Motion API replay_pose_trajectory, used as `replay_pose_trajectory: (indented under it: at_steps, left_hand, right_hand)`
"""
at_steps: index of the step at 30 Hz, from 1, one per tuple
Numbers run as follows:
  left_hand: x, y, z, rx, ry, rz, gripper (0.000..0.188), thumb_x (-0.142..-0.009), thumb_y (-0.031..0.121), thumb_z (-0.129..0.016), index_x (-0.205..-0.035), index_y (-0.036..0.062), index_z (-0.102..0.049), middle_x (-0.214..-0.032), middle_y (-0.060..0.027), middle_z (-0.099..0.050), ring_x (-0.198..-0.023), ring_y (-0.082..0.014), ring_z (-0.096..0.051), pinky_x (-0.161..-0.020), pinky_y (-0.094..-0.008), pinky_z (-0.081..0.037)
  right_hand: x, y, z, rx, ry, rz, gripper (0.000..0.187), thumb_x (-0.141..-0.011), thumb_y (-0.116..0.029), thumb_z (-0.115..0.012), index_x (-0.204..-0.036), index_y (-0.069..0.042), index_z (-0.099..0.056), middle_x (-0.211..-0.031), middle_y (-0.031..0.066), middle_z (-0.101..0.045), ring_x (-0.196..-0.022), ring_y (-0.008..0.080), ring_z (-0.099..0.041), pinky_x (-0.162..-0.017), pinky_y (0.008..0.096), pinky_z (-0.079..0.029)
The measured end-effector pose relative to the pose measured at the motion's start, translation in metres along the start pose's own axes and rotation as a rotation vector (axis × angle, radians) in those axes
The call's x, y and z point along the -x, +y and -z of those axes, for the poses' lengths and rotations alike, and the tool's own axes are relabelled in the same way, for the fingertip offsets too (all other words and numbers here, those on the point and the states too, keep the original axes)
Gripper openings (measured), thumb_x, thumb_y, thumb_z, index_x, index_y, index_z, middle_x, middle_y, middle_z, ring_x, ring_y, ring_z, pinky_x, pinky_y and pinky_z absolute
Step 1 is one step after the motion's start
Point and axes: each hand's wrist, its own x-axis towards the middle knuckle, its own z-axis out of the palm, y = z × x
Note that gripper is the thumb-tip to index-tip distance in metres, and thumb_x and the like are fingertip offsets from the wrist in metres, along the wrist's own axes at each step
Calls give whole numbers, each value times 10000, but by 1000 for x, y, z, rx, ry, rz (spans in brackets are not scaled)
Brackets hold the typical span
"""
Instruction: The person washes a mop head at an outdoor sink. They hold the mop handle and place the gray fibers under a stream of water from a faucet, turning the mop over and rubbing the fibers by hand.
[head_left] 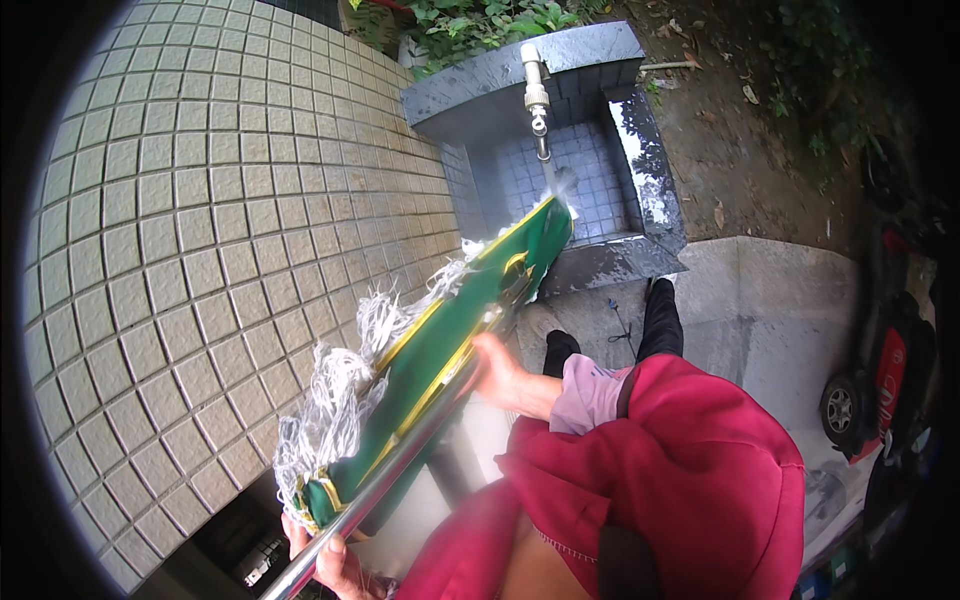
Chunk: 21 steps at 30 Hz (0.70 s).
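A long flat dust mop head (430, 345) with green cloth backing, yellow trim and white string fringe (340, 390) lies slantwise across the view. Its far tip is over the sink, under the tap (536, 95), where water splashes on it. Along its near side runs a shiny metal pole (400, 455). My right hand (492, 372) is closed around the mop by its middle edge, beside the pole; its far fingers are hidden. At the lower left my left hand (335, 568) is closed about the pole and the mop's near end.
A dark stone sink (655, 165) with a tiled basin stands ahead. A beige tiled wall (200, 200) rises on the left. Plants (470, 25) and bare soil lie behind and right of the sink. A red and black wheeled vehicle (885, 380) is at the far right.
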Motion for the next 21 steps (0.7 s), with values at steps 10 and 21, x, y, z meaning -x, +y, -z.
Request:
replay_pose_trajectory:
  at_steps: [10,21]
  left_hand:
    - [2,22,35,-11,-55,-35,648,-633,301,-613,-1135,-71,-437,-1075,-130,-466,-948,-225,-510,-840,-312,-419]
    - [0,22,62,2,41,-55,627,-645,279,-601,-1142,-66,-434,-1078,-138,-475,-943,-228,-514,-840,-314,-419]
  right_hand:
    - [35,20,-17,-11,-65,24,443,-737,-412,-499,-1049,-98,-500,-1006,62,-550,-967,232,-503,-778,440,-394]
    - [67,33,-47,-74,-102,-95,260,-778,-288,-467,-926,-81,-521,-865,56,-598,-820,189,-576,-732,328,-469]
